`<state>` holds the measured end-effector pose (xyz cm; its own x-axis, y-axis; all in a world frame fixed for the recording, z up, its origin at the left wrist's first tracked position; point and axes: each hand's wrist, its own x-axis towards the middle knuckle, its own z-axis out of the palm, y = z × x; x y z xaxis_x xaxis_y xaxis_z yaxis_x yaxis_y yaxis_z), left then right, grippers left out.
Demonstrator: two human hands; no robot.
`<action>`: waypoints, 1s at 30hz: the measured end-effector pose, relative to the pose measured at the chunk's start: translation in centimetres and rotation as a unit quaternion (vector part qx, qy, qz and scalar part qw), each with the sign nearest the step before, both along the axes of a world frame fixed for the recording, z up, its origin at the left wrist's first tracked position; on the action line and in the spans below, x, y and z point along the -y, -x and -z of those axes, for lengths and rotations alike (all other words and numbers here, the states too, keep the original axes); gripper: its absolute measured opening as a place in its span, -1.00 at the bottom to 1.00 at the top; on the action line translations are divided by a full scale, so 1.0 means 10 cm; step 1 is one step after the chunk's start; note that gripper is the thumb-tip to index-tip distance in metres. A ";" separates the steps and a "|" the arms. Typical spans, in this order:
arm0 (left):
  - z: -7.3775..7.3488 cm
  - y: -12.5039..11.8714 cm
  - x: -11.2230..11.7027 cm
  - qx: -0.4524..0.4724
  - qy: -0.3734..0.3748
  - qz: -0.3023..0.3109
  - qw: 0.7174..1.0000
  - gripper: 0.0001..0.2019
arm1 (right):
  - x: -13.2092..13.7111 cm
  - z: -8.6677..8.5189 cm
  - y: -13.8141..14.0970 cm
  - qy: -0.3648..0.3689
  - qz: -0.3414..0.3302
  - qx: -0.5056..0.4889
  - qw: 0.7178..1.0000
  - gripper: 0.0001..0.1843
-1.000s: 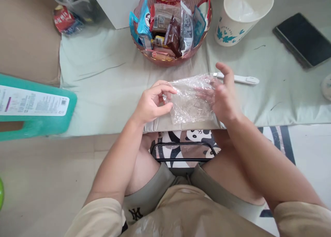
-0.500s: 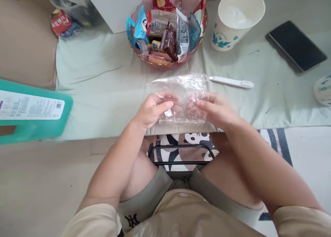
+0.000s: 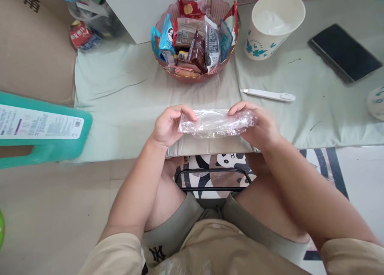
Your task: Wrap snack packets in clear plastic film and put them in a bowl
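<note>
Clear plastic film (image 3: 214, 125): now a narrow strip above cloth (image 3: 120, 123), nr front edge, vs. spread wide a moment ago; folding prob. well along. Person's R hand (image 3: 264, 127) & L hand (image 3: 168, 125) apart, each gripping one end. Writing: carton (image 3: 36, 59) "桶"; teal jug (image 3: 60, 148) label, txt illegible; shorts (image 3: 174, 217), "NY" monogram (image 3: 157, 254).

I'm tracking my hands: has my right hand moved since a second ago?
Yes, toward you: your right hand overlapped the slim white tool then, and is now clear of it on your side.
</note>
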<state>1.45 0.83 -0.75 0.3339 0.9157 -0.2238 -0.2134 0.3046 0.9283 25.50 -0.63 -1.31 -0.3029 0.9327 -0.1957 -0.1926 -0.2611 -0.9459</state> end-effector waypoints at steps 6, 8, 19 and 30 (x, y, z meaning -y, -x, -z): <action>0.13 0.02 -0.02 -0.139 -0.074 -0.041 0.987 -0.82 | 0.01 0.08 0.01 -0.002 0.080 0.104 0.991 -0.72; 0.18 0.02 -0.02 -0.122 -0.093 -0.064 0.986 -0.68 | 0.01 0.11 0.01 0.023 0.108 0.058 0.992 -0.47; 0.33 -0.22 0.17 -0.306 -0.379 -0.238 0.841 -0.80 | 0.12 0.03 0.14 -0.060 0.166 0.147 0.973 -0.80; 0.23 -0.46 0.27 -0.072 -0.151 -0.008 0.986 -0.57 | 0.21 0.17 0.28 -0.081 0.024 0.024 0.996 -0.78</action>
